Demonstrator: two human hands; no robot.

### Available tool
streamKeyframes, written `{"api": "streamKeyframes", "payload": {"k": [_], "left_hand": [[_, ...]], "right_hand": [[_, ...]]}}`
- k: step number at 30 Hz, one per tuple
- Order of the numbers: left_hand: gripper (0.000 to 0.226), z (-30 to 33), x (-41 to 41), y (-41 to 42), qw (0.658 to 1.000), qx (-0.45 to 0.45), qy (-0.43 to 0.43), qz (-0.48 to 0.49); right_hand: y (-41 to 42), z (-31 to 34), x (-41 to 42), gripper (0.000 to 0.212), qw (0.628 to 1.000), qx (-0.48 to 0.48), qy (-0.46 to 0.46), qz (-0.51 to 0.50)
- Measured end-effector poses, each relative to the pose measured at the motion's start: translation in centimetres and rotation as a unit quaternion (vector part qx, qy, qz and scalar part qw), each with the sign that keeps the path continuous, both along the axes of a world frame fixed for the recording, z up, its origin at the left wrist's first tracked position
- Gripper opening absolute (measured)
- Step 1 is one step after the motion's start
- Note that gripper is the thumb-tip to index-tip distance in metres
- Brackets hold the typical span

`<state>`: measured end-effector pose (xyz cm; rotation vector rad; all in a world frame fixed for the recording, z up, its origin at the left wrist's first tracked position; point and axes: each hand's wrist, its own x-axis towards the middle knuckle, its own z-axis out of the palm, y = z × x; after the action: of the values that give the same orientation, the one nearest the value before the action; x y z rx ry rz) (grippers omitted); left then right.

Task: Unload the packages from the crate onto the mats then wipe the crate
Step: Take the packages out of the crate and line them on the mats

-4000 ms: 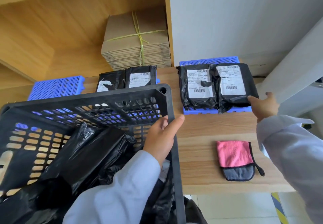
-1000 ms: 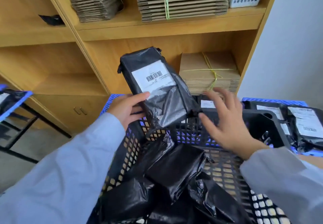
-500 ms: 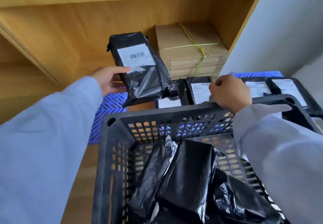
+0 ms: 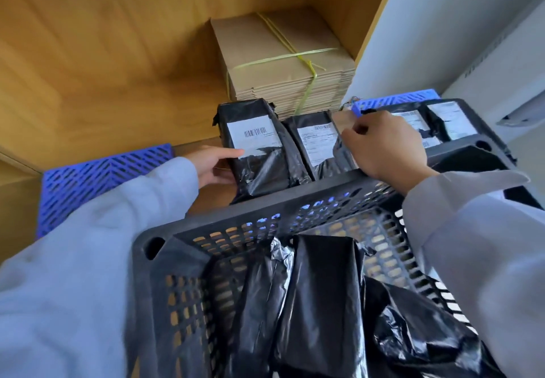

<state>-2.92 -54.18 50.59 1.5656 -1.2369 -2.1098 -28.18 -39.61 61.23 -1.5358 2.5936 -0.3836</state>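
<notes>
Two hands work: left hand (image 4: 211, 168) grips the labelled package (image 4: 256, 150) at frame centre, long axis running away; right hand (image 4: 383, 149) clasps the crate (image 4: 165, 239) rim.

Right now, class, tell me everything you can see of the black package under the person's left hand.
The black package is a boxy parcel wrapped in glossy, wrinkled black plastic film, with loose folds at its ends. A white shipping label with a barcode sits on its upper face. It lies lengthwise just beyond the crate's far rim, its near end hidden behind that rim, beside a second labelled package on its right. The left hand holds its left side, thumb on the label's lower edge.
</notes>
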Motion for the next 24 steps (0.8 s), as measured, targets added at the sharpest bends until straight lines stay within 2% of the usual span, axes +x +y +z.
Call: {"api": "streamKeyframes", "payload": {"k": [7,10,17,21,24], "left_hand": [[0.043,-2.1,-1.2,0.9,1.0,-0.002,-0.019,-0.01],[0.044,-2.3,-1.0,0.8,0.997,-0.044,-0.066,-0.017],[0.063,0.4,0.4,0.6,0.989,-0.077,-0.111,-0.057],[0.033,4.4,1.8,0.8,0.968,-0.164,-0.165,-0.09],[0.026,8.5,2.7,2.4,0.949,-0.231,-0.17,-0.126]], "right_hand": [[0.0,-0.1,-0.1,0.03,1.0,-0.011,0.01,0.002],[0.1,-0.1,-0.1,0.029,1.0,-0.015,0.004,-0.002],[0.3,0.0,0.1,0.03,0.999,-0.034,-0.011,-0.011],[0.5,0.0,0.2,0.032,0.998,-0.062,-0.017,-0.014],[0.8,-0.2,0.2,0.033,0.994,-0.105,-0.033,-0.002]]}}
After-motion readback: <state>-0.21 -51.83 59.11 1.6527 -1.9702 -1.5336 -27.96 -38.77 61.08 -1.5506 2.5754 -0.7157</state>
